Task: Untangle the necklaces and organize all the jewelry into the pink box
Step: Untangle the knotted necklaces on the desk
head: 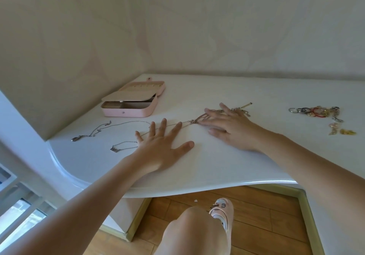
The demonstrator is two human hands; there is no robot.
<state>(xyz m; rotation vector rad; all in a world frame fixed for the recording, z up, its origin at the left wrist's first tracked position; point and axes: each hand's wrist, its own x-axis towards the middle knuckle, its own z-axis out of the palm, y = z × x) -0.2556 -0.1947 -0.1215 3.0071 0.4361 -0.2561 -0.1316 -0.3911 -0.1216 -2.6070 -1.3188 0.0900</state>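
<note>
The pink box [126,113] stands open at the back left of the white table, its lid laid back and an inner flap half over the compartments. My left hand [164,146] lies flat, fingers spread, over a thin chain. My right hand [229,126] lies flat, palm down, on a tangled heap of necklaces [240,109] whose rose-gold pendant [195,120] shows by the fingertips. A silver necklace with a drop pendant [92,131] and a short silver name necklace [121,146] lie to the left.
A pile of rings, bracelets and earrings [320,114] sits at the far right of the table [227,165], with two loose amber pieces [342,130] below it. Walls close the back and left. The curved table edge is near my knee and shoe.
</note>
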